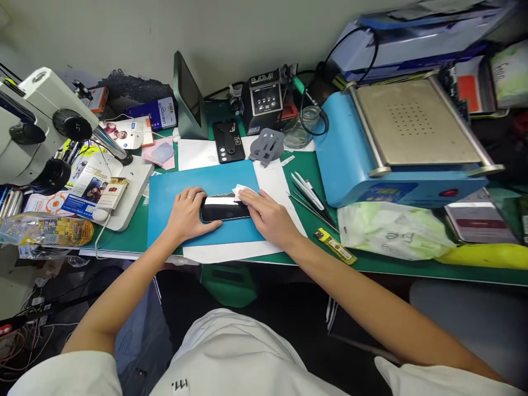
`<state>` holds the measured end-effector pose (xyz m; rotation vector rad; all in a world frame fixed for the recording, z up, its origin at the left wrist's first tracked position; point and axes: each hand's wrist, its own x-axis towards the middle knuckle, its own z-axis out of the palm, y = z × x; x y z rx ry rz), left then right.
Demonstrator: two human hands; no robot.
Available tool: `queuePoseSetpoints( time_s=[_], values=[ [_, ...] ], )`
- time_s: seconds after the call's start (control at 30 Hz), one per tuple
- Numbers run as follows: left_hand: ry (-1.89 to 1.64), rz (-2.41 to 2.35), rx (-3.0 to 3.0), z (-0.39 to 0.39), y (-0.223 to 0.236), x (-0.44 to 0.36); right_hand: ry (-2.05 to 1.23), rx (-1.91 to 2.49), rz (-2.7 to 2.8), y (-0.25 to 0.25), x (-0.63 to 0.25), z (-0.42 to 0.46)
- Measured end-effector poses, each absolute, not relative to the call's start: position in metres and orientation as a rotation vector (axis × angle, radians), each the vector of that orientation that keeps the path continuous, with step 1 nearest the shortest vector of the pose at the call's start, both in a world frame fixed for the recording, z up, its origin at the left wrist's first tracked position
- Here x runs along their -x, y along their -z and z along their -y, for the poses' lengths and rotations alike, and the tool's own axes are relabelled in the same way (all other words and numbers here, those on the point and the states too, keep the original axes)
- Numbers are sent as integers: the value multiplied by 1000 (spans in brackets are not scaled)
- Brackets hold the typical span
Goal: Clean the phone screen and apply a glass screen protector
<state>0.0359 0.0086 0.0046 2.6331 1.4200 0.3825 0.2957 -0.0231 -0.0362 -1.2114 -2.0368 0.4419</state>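
Phone (223,212) between hands (186,215), perhaps tissue (238,190) under right (273,217).

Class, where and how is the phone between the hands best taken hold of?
Probably the left end of the phone, coming from the left, thumb on the near long edge, fingers on the far one. It lies flat, its long side running left to right; the right hand with a white wipe occupies the right end.

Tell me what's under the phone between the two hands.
The phone appears to lie on a blue mat, with white paper partly showing beneath the mat. Directly under the phone, the mat's surface is hidden.
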Motion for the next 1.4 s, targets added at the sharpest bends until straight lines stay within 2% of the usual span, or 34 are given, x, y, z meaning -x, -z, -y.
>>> queuePoseSetpoints(
  time_s=[0.43, 0.77, 1.4],
  values=[
    [-385, -1418, -2606, -8, -10, -32, -392, 1230, 2086, 30, -288, 25],
    [-374, -1405, -2550, -8, -12, -31, -341, 1037, 2327, 29, -289, 31],
    [-411, -1387, -2491, -6, -7, -26, -296, 1081, 2376, 22, -288, 39]
  ],
)
